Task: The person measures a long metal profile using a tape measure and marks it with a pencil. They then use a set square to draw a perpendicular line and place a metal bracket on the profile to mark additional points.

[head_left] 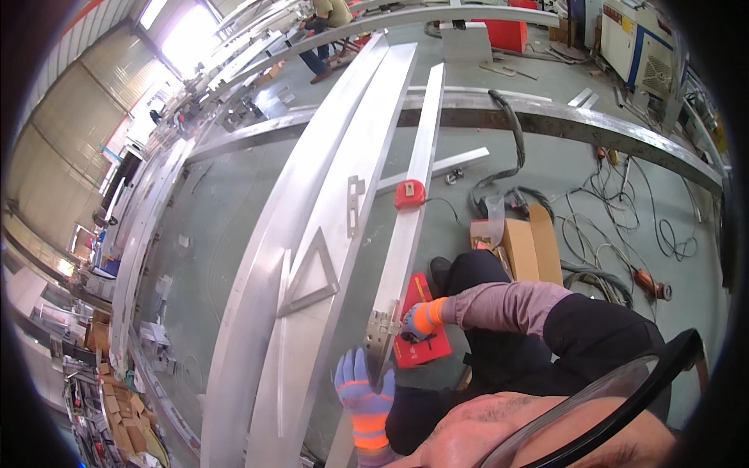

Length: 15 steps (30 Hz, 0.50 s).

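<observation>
My left hand, in a grey glove with an orange cuff, has its fingers stretched out and lies by the near part of a narrow aluminium bar. A small metal plate with holes, perhaps a hinge, sits on that bar just beyond my left fingertips. My right hand, gloved alike, is closed beside the plate at the bar's right edge; what it grips is dark and mostly hidden. Farther up the bar rests a red tape measure. Left of it, a metal set square and a slotted metal plate lie on a wide aluminium profile.
Below the bar lies a flat red case on the floor. An open cardboard box stands by my knee. A steel crossbeam runs under the profiles. Cables and an angle grinder lie right. Another person sits far off.
</observation>
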Available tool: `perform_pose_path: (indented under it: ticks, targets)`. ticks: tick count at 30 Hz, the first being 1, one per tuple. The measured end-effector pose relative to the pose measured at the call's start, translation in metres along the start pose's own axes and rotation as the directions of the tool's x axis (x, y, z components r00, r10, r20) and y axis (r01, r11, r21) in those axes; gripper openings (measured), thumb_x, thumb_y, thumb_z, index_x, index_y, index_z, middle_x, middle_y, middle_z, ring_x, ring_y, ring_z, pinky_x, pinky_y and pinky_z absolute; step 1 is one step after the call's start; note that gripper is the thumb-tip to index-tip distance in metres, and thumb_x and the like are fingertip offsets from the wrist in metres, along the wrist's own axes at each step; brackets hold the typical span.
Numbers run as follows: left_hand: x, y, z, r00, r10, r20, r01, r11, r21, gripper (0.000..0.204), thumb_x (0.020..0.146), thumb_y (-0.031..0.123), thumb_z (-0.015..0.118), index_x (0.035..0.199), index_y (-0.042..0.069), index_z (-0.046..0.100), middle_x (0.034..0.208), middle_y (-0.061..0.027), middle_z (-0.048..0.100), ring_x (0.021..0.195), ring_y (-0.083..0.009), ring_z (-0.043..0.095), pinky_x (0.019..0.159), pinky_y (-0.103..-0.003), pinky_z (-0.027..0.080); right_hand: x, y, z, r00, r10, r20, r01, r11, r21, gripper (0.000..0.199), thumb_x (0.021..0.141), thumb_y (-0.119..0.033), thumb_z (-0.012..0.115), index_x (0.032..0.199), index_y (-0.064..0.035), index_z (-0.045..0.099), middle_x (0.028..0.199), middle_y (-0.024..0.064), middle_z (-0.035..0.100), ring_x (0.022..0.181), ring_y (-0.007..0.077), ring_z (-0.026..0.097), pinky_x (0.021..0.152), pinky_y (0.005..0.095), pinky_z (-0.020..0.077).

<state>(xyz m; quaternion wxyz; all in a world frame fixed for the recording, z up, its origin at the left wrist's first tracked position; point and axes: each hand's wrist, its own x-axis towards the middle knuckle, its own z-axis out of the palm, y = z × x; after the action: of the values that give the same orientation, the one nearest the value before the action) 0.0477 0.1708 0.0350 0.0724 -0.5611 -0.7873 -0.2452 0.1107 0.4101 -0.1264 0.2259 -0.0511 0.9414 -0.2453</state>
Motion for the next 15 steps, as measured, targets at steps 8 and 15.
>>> perform_pose_path:
  ticks: [8,15]
  targets:
    - [0.013,0.014,0.023,0.891,-0.317,0.325,0.202,0.918,0.342,0.101,0.073,0.061,0.073,0.15,0.005,0.037,0.149,-0.0194,0.043,0.136,-0.0362,0.042,0.109,-0.052,0.035,-0.003,-0.002,-0.005,0.999,0.046,0.026,-0.044,0.997,-0.058,0.032,0.082,-0.035,0.07,0.109,-0.0183,0.07,0.107,0.0088,0.072,0.102,0.0316,0.067,0.084,0.045,0.0515]
    - [0.024,0.015,0.032,0.885,-0.401,0.234,0.277,0.861,0.426,0.088,0.076,0.057,0.072,0.142,0.006,0.046,0.14,-0.0155,0.054,0.122,-0.033,0.056,0.098,-0.05,0.046,-0.003,-0.004,-0.005,0.999,0.034,0.011,-0.033,0.998,-0.055,0.031,0.082,-0.034,0.07,0.107,-0.0177,0.07,0.105,0.009,0.071,0.102,0.0326,0.067,0.085,0.0447,0.0516]
